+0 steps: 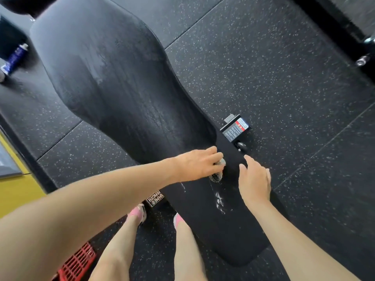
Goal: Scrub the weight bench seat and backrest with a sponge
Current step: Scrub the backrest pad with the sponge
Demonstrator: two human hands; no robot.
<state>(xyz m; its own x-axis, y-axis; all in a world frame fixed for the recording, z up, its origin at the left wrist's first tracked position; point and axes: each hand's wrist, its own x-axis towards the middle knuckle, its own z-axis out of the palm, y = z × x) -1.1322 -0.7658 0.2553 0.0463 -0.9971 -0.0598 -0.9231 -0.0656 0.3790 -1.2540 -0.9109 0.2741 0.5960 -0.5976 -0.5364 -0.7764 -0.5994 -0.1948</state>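
Note:
A black weight bench runs from the top left to the bottom right. Its wide backrest [113, 82] shows wet streaks, and its narrower seat [229, 224] carries white foam marks. My left hand [197, 164] grips a small, foamy sponge [218, 169] and presses it on the seat close to the gap below the backrest. The hand hides most of the sponge. My right hand [254, 181] lies with straight fingers on the seat's right edge, just right of the sponge.
Speckled black rubber flooring [284, 88] surrounds the bench. A blue spray bottle [13, 60] lies at the far left. A red crate [78, 264] stands at the bottom left beside my legs and pink shoes. The bench's adjuster with a label [235, 129] sticks out on the right.

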